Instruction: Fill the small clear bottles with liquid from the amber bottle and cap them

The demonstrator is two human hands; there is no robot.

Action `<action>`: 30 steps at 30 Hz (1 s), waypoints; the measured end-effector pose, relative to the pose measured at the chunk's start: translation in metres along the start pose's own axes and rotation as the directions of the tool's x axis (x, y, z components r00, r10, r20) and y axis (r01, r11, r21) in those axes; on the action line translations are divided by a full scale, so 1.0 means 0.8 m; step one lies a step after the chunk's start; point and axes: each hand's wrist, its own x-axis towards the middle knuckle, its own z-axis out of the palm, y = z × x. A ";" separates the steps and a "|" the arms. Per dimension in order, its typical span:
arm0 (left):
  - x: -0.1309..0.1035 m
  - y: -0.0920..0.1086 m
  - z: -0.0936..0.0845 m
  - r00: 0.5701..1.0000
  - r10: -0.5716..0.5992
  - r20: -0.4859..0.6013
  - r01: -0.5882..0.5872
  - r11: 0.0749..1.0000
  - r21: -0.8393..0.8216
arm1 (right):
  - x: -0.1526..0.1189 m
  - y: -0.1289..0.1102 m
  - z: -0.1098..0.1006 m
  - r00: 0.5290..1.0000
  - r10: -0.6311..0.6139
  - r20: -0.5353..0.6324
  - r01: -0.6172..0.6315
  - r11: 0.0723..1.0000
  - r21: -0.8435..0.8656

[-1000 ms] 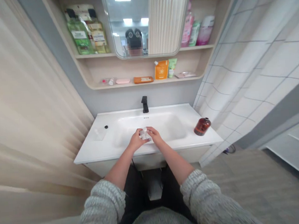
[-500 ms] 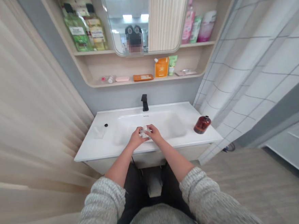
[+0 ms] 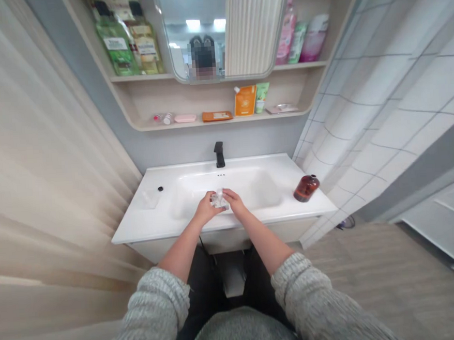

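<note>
White ceramic sink basin under black faucet, tiled bathroom. Left hand and right hand both curled around small clear container, possibly glass, over basin front.

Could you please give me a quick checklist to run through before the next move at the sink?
1. Small clear object in the grip of both hands: ok.
2. Left hand and right hand over the basin: ok.
3. Faucet off: cannot tell.
4. Amber bottle clear of the hands, lying at the right: ok.
5. Amber bottle capped: cannot tell.
</note>
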 end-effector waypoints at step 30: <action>-0.001 0.000 -0.001 1.000 0.020 0.014 -0.022 0.995 0.095 | -0.007 -0.011 -0.006 0.995 -0.099 -0.022 0.097 0.992 -0.077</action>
